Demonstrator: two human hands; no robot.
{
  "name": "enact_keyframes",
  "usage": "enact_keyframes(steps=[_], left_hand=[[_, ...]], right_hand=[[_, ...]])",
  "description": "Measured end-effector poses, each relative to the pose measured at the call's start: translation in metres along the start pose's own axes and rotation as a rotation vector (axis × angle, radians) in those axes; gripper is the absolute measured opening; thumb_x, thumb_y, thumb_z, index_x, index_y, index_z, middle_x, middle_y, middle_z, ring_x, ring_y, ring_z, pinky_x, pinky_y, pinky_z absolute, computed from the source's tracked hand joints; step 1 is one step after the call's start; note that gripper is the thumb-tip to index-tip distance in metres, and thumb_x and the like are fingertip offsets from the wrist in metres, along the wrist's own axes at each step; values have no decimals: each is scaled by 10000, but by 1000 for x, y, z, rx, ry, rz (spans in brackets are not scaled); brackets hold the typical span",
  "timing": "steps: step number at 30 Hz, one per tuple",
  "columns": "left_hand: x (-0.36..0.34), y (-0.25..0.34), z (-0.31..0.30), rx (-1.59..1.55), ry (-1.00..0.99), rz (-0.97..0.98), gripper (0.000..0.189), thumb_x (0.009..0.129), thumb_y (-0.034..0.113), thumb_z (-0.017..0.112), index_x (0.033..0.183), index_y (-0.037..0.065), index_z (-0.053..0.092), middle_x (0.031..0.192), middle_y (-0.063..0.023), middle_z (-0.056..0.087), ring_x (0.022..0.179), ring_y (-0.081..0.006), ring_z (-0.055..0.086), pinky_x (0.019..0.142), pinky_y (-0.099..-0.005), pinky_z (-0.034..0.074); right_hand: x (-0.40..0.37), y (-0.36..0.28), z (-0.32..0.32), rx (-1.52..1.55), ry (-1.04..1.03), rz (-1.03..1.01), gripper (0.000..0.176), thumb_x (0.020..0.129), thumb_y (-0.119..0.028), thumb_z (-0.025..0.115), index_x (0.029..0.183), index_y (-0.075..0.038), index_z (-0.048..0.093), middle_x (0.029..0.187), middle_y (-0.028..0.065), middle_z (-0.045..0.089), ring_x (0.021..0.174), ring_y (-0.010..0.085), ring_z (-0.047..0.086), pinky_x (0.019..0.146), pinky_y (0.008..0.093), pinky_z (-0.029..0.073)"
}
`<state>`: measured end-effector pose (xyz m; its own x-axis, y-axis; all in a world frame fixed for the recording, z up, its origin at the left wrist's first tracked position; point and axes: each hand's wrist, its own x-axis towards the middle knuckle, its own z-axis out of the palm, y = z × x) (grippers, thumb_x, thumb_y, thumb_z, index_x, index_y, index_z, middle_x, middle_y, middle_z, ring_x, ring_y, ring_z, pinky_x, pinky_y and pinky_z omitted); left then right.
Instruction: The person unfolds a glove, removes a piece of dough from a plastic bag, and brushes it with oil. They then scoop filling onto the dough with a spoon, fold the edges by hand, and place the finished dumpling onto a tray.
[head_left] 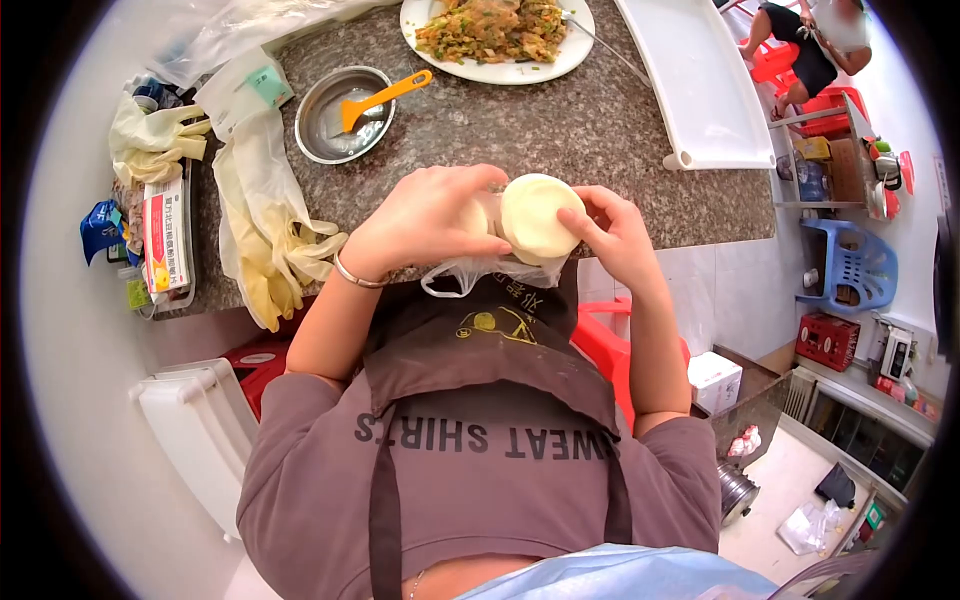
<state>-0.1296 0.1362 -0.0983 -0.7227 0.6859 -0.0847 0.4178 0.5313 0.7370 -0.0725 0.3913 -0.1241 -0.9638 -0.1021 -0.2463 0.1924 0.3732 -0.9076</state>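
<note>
My right hand [610, 225] grips a stack of round, pale yellow dumpling wrappers [540, 215] near the counter's front edge, thumb on its face. My left hand [425, 220] curls around a second pale stack of wrappers [477, 217], mostly hidden by the fingers. The two stacks are side by side. Below them hangs a thin clear plastic bag [465, 272], bunched between the hands and my apron. Beyond the hands, a white plate [490, 72] carries chopped filling [490, 30]. A metal bowl [318, 118] with an orange-handled scraper [385, 100] stands to the left.
Pale disposable gloves [265, 210] lie at the counter's left side, near a red-and-white box [165, 240]. A white plastic tray [700, 90] occupies the right side. On the floor to the right is a red stool [605, 340]. Another person [810, 45] sits at far upper right.
</note>
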Motion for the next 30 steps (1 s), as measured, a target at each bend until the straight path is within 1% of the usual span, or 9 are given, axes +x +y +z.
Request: enact_keyframes(steps=[4, 6, 13, 16, 18, 21, 24, 27, 30], left_hand=[[4, 6, -2, -55, -32, -45, 675, 657, 377, 847, 1197, 48, 611, 1036, -175, 671, 951, -319, 659, 833, -393, 510], [8, 0, 8, -22, 295, 248, 586, 715, 312, 819, 1206, 57, 624, 1050, -165, 670, 925, -311, 661, 803, -392, 513], [15, 18, 1, -13, 86, 112, 505, 749, 225, 787, 1206, 72, 637, 1088, -153, 663, 982, -314, 648, 851, -375, 511], [15, 25, -6, 215, 355, 485, 409, 762, 225, 765, 1139, 101, 663, 1090, -127, 662, 1001, -333, 644, 886, -409, 509], [18, 20, -7, 92, 319, 562, 347, 779, 150, 757, 1101, 66, 656, 1021, -99, 678, 960, -252, 671, 848, -366, 525], [22, 17, -12, -743, 88, 172, 205, 874, 49, 688, 1069, 12, 634, 898, -23, 694, 822, -48, 622, 711, -226, 513], [44, 1, -21, -995, 182, 75, 191, 941, 80, 611, 1112, -4, 615, 1007, -45, 690, 852, -69, 656, 747, -228, 533], [62, -44, -7, -1409, 128, -20, 263, 945, 145, 614, 1176, 20, 611, 1028, -38, 688, 864, -100, 679, 759, -247, 561], [70, -72, 9, -1594, 141, -85, 299, 955, 150, 587, 1226, 27, 567, 1109, -57, 664, 957, -134, 670, 814, -296, 564]], right_hand=[[-8, -4, 2, -50, 238, -244, 257, 829, -198, 737, 1002, -13, 700, 947, 86, 640, 821, 180, 616, 735, 304, 501], [-12, -7, 3, -137, 330, -368, 221, 815, -158, 743, 982, -19, 705, 942, 95, 640, 835, 201, 628, 743, 313, 505], [-21, -7, 15, -397, 502, -616, 132, 735, -55, 760, 849, -80, 696, 903, 70, 648, 831, 259, 628, 747, 359, 495], [-23, -31, 11, -385, 391, -734, 141, 720, -55, 770, 834, -78, 690, 899, 66, 658, 841, 261, 631, 751, 371, 504], [-17, -43, 5, -183, 225, -699, 90, 771, -74, 739, 840, -58, 685, 920, 84, 671, 866, 269, 647, 770, 374, 520], [37, -53, -25, -43, 379, -650, 128, 902, -97, 615, 966, -10, 684, 997, 139, 689, 892, 262, 661, 801, 335, 514], [116, -27, -56, -210, 522, -580, 214, 899, -85, 601, 1096, -13, 638, 1032, 171, 678, 900, 298, 665, 814, 356, 523], [173, 3, -69, -823, 624, -719, 303, 890, -61, 574, 1191, -27, 581, 1040, 194, 661, 917, 328, 664, 816, 394, 534], [193, 6, -69, -1083, 513, -472, 337, 878, -53, 556, 1214, -38, 553, 1027, 201, 649, 917, 353, 660, 804, 432, 539]])
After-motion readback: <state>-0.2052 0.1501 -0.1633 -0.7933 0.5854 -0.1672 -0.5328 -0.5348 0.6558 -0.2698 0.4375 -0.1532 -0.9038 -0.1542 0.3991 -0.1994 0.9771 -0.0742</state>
